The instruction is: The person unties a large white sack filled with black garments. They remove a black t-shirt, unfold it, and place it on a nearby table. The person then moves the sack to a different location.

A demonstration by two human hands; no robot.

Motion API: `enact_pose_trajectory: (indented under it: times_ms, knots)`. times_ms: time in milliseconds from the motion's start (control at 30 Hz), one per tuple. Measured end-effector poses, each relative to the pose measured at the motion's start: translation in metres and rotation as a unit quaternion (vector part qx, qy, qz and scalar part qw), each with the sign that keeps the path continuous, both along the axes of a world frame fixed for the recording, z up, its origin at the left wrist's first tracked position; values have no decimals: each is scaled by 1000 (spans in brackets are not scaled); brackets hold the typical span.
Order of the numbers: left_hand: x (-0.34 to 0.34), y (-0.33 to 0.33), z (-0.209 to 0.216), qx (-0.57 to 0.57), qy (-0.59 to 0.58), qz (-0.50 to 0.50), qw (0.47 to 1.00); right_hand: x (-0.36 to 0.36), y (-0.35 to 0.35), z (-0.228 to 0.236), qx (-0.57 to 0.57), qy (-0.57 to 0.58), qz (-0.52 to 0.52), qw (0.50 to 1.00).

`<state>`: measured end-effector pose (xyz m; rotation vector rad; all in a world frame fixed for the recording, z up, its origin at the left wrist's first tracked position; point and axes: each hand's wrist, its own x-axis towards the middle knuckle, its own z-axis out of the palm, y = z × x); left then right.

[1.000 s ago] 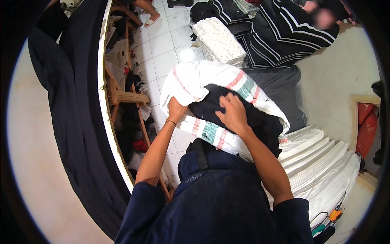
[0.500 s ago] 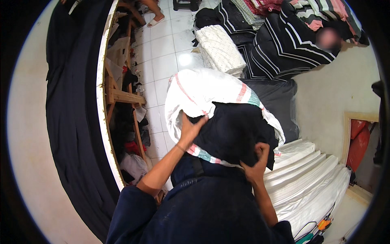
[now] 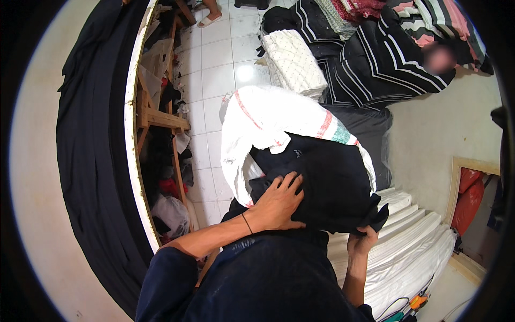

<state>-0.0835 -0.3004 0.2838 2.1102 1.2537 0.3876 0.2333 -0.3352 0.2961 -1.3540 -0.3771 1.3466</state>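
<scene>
In front of me stands a white woven sack (image 3: 289, 110) with red and green stripes, its mouth folded outward. Black cloth (image 3: 338, 177) fills it and spreads over the near rim, hiding that side. My left hand (image 3: 279, 206) rests on the cloth near its left side, palm down with the fingers spread. At the cloth's lower right corner, my right hand (image 3: 362, 240) is closed on the bunched edge, thumb and fingers pinching it. How deep the cloth goes inside the sack is hidden.
A long table with dark fabric (image 3: 91, 161) runs along the left. Beyond the sack lie a cream patterned fabric stack (image 3: 295, 61) and black striped bundles (image 3: 365, 64). White fabric folds (image 3: 397, 257) lie at my right. A person's foot (image 3: 209, 20) shows at the top.
My left hand has left the sack's left rim and come down onto the cloth. My right hand has moved lower right and taken hold of the cloth's edge, which now covers the near rim.
</scene>
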Motion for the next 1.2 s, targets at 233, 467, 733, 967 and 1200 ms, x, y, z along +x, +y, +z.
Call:
enact_pose_trajectory:
  times_ms: [233, 467, 733, 967, 1200]
  knots:
    - [-57, 29, -61, -110, -252, 438, 856, -63, 85, 37, 172, 102, 173, 964]
    - [-120, 35, -92, -326, -483, 523, 621, -58, 103, -52, -14, -450, 386, 805]
    - [-118, 33, -62, -267, -516, 531, 617, -84, 85, -43, 187, -584, 336, 715]
    - [-193, 39, -35, -311, -470, 500, 657, -114, 86, -17, 352, -400, 421, 734]
    - [-170, 14, -94, -337, -353, 554, 674, -122, 105, -11, 313, -104, 602, 727]
